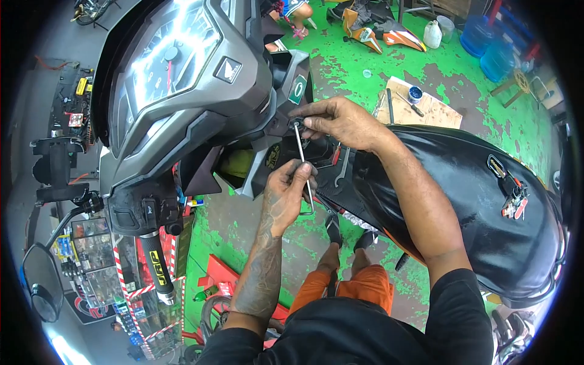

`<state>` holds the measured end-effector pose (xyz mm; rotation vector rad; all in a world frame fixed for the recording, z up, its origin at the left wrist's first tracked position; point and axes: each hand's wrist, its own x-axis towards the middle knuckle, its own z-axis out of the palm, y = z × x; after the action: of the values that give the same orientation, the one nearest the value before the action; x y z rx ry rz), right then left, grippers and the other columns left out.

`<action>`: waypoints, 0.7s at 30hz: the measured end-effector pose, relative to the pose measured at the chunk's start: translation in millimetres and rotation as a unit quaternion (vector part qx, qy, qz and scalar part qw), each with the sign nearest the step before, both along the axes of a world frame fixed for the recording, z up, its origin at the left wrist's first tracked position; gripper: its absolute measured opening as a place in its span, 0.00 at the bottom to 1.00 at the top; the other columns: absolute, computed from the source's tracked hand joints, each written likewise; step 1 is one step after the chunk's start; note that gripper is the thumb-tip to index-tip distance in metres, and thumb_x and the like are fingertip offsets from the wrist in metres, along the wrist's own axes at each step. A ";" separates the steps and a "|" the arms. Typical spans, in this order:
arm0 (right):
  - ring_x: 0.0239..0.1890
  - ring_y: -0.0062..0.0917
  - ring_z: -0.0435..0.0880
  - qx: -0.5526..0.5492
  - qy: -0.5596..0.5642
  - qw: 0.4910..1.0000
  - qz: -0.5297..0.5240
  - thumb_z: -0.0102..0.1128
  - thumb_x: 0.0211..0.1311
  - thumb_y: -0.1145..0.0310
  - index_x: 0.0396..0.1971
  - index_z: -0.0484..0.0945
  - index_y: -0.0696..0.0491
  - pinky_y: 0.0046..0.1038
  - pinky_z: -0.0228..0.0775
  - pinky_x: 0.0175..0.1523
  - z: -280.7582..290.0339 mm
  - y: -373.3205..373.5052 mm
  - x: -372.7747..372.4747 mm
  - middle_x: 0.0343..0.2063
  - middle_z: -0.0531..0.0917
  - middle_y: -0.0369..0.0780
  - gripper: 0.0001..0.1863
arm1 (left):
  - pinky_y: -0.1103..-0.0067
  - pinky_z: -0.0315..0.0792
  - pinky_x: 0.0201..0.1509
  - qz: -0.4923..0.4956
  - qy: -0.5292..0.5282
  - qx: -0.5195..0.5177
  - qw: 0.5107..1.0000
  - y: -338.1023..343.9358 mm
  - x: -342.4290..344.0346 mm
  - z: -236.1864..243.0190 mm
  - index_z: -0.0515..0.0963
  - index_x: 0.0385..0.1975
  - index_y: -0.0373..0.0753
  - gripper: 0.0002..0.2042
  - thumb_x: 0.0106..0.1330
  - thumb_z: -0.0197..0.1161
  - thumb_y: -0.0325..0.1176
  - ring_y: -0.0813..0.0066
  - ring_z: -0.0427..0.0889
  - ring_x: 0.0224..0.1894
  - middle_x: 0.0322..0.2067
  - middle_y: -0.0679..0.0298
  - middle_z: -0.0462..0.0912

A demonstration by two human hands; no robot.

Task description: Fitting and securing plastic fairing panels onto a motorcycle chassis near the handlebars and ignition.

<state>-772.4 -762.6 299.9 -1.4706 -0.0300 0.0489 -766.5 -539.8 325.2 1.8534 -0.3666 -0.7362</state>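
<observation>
My left hand (289, 188) is closed around an L-shaped wrench (300, 146), a thin silver rod with a short bent end below the fist. The rod's upper end meets a small dark part on the grey scooter front (243, 91), below the handlebar column. There my right hand (344, 125) reaches in from the right, thumb and fingers pinched beside the rod's tip. What lies between those fingertips is too small and dark to make out. An open-ended spanner (344, 168) and a red-handled tool (336, 153) lie on the scooter's body just below my right hand.
Keys (517, 198) rest on the black seat (426, 158). Beyond it, a wooden board (438, 112) carries a small blue tub (415, 93) and tools. Orange fairing panels (404, 39) and blue water bottles (477, 35) stand farther back. Another person's leg shows at the top. The handlebar grip (157, 267) juts out left.
</observation>
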 end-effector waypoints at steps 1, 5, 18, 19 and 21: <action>0.46 0.22 0.87 0.000 0.000 1.000 0.000 0.55 0.76 0.73 0.62 0.78 0.59 0.26 0.82 0.55 -1.1 0.4 0.0 0.46 0.87 0.41 0.18 | 0.83 0.71 0.29 -0.001 0.001 0.003 1.000 -0.4 0.7 -0.1 0.81 0.37 0.35 0.17 0.80 0.56 0.43 0.83 0.77 0.26 0.25 0.68 0.80; 0.44 0.21 0.88 0.006 -0.017 1.000 -0.017 0.57 0.74 0.74 0.59 0.81 0.58 0.25 0.81 0.52 -4.2 4.1 1.2 0.44 0.89 0.41 0.17 | 0.83 0.71 0.28 0.009 0.012 0.006 1.000 -3.8 2.9 -1.3 0.81 0.37 0.35 0.17 0.81 0.55 0.43 0.83 0.78 0.26 0.26 0.68 0.80; 0.42 0.21 0.88 0.017 0.004 0.999 -0.041 0.57 0.74 0.74 0.56 0.83 0.57 0.25 0.81 0.49 -10.9 7.5 6.0 0.42 0.90 0.41 0.15 | 0.84 0.73 0.29 0.003 0.022 0.001 1.000 -5.0 8.5 -8.9 0.81 0.38 0.35 0.17 0.80 0.56 0.43 0.82 0.79 0.28 0.27 0.67 0.80; 0.42 0.21 0.88 0.019 0.001 0.999 -0.045 0.57 0.74 0.74 0.56 0.83 0.57 0.25 0.81 0.49 -11.5 7.9 6.4 0.42 0.90 0.41 0.15 | 0.84 0.73 0.29 0.005 0.024 0.005 1.000 -4.9 8.7 -10.2 0.81 0.38 0.35 0.17 0.80 0.56 0.43 0.82 0.79 0.28 0.27 0.67 0.80; 0.42 0.21 0.88 0.031 0.003 0.998 -0.055 0.57 0.74 0.74 0.56 0.83 0.57 0.25 0.81 0.49 -12.4 8.9 6.9 0.42 0.90 0.41 0.15 | 0.84 0.73 0.29 0.010 0.028 0.014 0.999 -4.6 8.7 -12.7 0.81 0.38 0.35 0.16 0.80 0.56 0.43 0.82 0.79 0.28 0.27 0.67 0.80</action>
<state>-765.5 -753.7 287.5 -1.4081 0.0539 -0.0357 -757.7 -544.4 312.5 1.8567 -0.3033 -0.7810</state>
